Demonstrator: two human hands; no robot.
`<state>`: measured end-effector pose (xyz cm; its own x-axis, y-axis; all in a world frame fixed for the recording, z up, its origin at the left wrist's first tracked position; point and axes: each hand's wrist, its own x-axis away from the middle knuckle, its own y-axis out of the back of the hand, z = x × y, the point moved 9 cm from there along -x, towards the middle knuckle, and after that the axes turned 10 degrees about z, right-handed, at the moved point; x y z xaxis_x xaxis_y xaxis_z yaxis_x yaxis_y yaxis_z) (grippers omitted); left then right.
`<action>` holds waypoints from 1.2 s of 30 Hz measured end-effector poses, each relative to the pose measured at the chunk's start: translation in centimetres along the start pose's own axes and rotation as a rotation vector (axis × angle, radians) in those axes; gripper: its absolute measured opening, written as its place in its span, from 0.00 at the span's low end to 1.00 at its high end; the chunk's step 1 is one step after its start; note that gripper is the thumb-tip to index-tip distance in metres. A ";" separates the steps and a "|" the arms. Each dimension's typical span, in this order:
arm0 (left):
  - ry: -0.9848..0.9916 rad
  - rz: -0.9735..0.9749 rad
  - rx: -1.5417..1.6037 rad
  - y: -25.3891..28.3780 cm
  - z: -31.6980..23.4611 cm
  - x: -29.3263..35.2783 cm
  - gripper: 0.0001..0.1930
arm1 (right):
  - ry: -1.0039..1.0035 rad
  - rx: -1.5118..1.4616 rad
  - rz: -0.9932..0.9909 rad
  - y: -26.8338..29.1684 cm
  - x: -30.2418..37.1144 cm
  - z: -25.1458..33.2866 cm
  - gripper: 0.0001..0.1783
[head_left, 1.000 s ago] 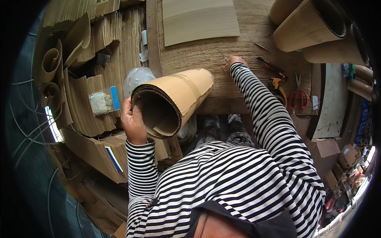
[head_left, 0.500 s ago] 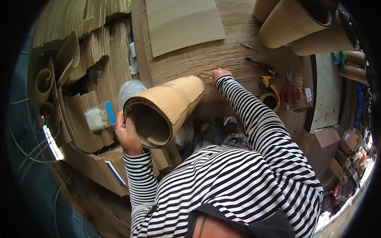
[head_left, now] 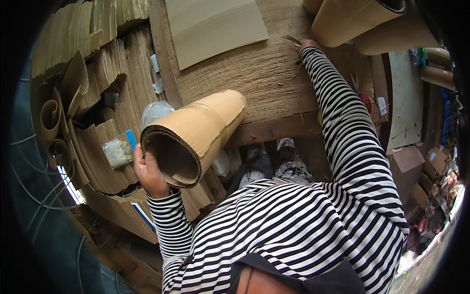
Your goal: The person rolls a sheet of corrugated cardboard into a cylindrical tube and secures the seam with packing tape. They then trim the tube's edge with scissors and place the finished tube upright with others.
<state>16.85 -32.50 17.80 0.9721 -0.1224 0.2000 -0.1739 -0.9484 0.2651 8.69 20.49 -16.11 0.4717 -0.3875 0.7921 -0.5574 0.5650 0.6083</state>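
Note:
My left hand (head_left: 151,175) grips the near rim of a rolled cardboard tube (head_left: 210,117), thumb inside the opening and fingers outside. The tube lies tilted, its open end toward me and its far end over the table's edge. A band of tape crosses its brown wall. Stretched out to the far right, my right hand (head_left: 310,45) is closed beside the standing cardboard tubes (head_left: 352,22). Thin brown strips (head_left: 292,39) stick out from its fingers; their exact kind is unclear. The sleeve hides most of that hand and part of the tools.
A corrugated cardboard sheet (head_left: 218,32) lies on the wooden table (head_left: 235,73). Red-handled scissors (head_left: 366,103) show beside my right sleeve. Stacked cardboard (head_left: 98,157) fills the left side, with a clear plastic bag (head_left: 155,111) near the tube. Small boxes (head_left: 435,159) sit at right.
My right hand has moved away and to the right across the table, carrying the thin strips. My left hand and the cardboard tube have shifted slightly left in view.

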 end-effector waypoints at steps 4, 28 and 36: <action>0.018 0.010 0.018 -0.3 -0.1 -0.9 0.15 | 0.099 0.205 0.068 -0.7 -0.4 0.5 0.15; -0.046 0.119 -1.030 -3.4 -5.6 -3.5 0.18 | 0.309 -0.059 0.099 -23.6 14.8 -8.2 0.16; -0.130 0.144 -0.850 -5.8 -7.4 -6.3 0.09 | 0.455 -0.076 0.406 -21.0 19.0 -7.7 0.19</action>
<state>10.59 -24.03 21.98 0.9328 -0.3062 0.1901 -0.3046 -0.3880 0.8699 34.68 6.86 -14.21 0.4860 0.2099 0.8484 -0.7114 0.6589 0.2445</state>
